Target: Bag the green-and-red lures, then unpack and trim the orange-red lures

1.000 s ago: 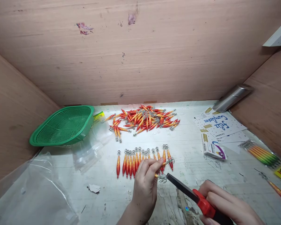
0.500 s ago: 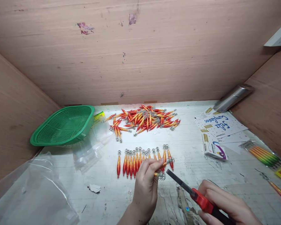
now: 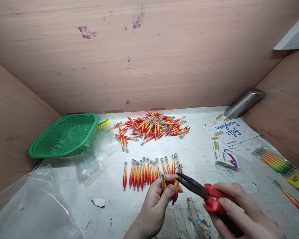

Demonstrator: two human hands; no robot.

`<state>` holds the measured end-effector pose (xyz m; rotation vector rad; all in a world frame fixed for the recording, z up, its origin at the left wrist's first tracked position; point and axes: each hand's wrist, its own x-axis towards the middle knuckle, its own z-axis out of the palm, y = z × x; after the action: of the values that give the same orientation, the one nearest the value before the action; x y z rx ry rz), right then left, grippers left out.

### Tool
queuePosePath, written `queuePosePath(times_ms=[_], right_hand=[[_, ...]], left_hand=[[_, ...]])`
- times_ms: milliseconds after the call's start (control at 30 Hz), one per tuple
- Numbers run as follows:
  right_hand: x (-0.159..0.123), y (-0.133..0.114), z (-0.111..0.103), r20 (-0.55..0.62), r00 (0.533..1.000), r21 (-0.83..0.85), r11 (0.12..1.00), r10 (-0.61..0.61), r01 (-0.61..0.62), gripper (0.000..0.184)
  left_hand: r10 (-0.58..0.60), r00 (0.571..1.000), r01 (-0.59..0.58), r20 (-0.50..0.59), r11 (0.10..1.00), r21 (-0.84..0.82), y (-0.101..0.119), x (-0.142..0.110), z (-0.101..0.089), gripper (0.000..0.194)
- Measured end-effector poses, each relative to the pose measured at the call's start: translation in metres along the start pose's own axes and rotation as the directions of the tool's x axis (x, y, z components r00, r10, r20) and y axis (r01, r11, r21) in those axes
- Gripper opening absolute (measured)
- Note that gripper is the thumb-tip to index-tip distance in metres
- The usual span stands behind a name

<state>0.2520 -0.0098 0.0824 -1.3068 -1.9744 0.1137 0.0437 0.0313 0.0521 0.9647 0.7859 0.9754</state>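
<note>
My left hand (image 3: 155, 207) is closed on two red-and-gold squid jigs, their hook crowns pointing up. One squid jig (image 3: 163, 184) rises between thumb and fingers; the other squid jig (image 3: 175, 192) tilts at the fingertips. My right hand (image 3: 239, 207) grips red-handled long-nose pliers (image 3: 194, 186), jaws slightly apart, with the tips at the hook end of the tilted jig. Whether they touch the metal I cannot tell. Behind my left hand lies a row of similar squid jigs (image 3: 141, 174), hooks away from me, partly hidden by my fingers.
A heap of squid jigs (image 3: 154, 127) lies farther back. To the left are a green basket (image 3: 62, 154) and clear plastic bags (image 3: 89, 166). On the right are a small box (image 3: 225, 159), printed cards (image 3: 241, 132), a metal cylinder (image 3: 244, 103) and a packet of lures (image 3: 280, 166).
My left hand has turned, bringing the two held jigs from pointing rightward to hooks up. The pliers have rotated, showing both jaws, and their tips have moved up to one jig's hooks.
</note>
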Motion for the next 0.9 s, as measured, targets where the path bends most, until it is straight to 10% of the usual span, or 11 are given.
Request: queuePosePath(times_ms=[567,900], right_hand=[[0.023,0.005,-0.008,0.043,0.884,-0.413,0.797,-0.466,0.441,0.005],[0.036,-0.024,0.007,-0.058,0.994,0.101,0.991,0.088,-0.082,0.006]], left_hand=[[-0.049,0.989,0.062,0.136,0.994,-0.094,0.007,-0.001,0.0,0.033],[0.01,0.997,-0.026,0.081,0.979,0.201,-0.002,0.0,-0.001,0.039]])
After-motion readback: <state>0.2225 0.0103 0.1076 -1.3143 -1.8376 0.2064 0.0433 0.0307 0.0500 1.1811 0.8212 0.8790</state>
